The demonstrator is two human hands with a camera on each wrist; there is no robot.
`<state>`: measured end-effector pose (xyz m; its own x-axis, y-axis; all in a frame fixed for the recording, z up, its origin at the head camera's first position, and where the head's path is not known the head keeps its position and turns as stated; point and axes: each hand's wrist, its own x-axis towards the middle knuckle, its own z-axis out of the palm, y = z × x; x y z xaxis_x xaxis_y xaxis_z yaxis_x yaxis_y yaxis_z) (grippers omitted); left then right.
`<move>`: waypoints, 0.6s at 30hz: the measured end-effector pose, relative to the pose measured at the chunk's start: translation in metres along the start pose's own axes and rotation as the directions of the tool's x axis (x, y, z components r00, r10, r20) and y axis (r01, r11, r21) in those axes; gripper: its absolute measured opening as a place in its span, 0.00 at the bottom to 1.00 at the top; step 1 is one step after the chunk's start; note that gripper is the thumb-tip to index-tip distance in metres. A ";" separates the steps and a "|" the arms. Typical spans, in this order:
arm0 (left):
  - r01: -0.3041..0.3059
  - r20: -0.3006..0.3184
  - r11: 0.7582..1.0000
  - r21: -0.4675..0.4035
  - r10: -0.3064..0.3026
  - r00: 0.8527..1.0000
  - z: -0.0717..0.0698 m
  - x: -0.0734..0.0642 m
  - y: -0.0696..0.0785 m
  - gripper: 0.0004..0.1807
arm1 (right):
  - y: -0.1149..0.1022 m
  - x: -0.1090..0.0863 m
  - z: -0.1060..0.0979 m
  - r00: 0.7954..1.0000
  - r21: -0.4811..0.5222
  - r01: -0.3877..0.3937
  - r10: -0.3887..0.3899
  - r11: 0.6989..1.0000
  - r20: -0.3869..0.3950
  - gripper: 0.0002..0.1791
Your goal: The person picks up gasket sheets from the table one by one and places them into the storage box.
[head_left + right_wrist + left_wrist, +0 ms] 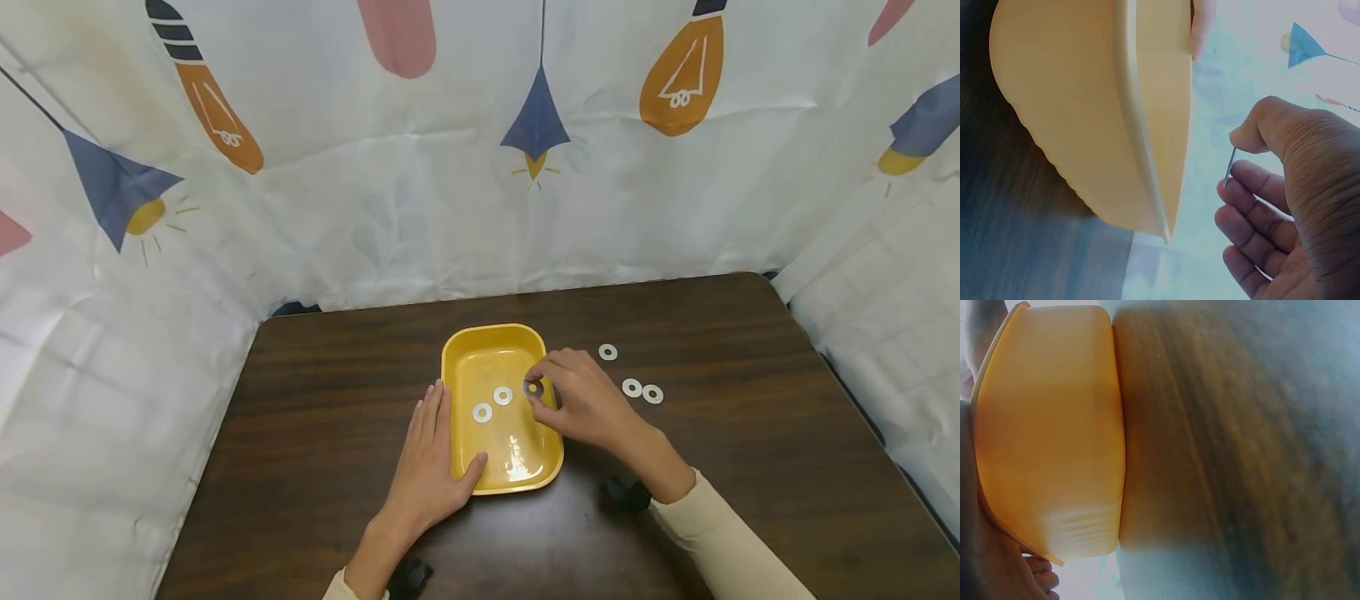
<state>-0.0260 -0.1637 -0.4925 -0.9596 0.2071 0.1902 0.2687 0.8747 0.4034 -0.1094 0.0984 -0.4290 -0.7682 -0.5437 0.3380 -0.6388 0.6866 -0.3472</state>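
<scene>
A yellow rectangular tray (491,467) with rounded corners sits on the brown table. My left hand (429,467) rests along its left side, fingers straight against the rim and thumb over the near left edge. Above the tray's right side, my right hand (588,400) pinches a flat metal washer (532,389) between thumb and fingertips. The right wrist view shows that washer (1230,166) edge-on, raised above the rim of the tray (1129,94). Two more washers, one here (482,412) and another (502,396), lie on the tray's floor.
Right of the tray, three washers lie on the table (337,417): a single washer (608,352) farther back and a close pair, including this washer (653,394). A white curtain (450,208) printed with lamps and bulbs hangs behind the table.
</scene>
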 end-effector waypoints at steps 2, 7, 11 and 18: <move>0.006 0.012 1.000 -0.004 -0.006 1.000 -0.001 0.001 0.001 0.58 | -0.001 0.002 -0.001 1.000 -0.004 0.013 -0.013 1.000 0.001 0.11; 0.014 0.022 1.000 0.002 -0.014 1.000 -0.002 0.000 -0.001 0.58 | -0.003 0.009 0.000 0.998 -0.001 0.057 -0.057 0.998 0.004 0.10; 0.025 0.019 1.000 -0.003 -0.024 1.000 -0.003 -0.002 -0.003 0.58 | -0.005 0.013 0.003 0.996 0.007 0.083 -0.083 0.997 0.021 0.09; 0.014 0.045 1.000 -0.016 -0.014 0.999 -0.001 0.001 -0.002 0.57 | -0.003 0.017 0.003 0.994 -0.003 0.106 -0.106 0.994 0.021 0.09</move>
<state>-0.0271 -0.1656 -0.4919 -0.9660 0.2146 0.1444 0.2562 0.8706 0.4200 -0.1209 0.0858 -0.4254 -0.6969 -0.6237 0.3541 -0.7166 0.6264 -0.3069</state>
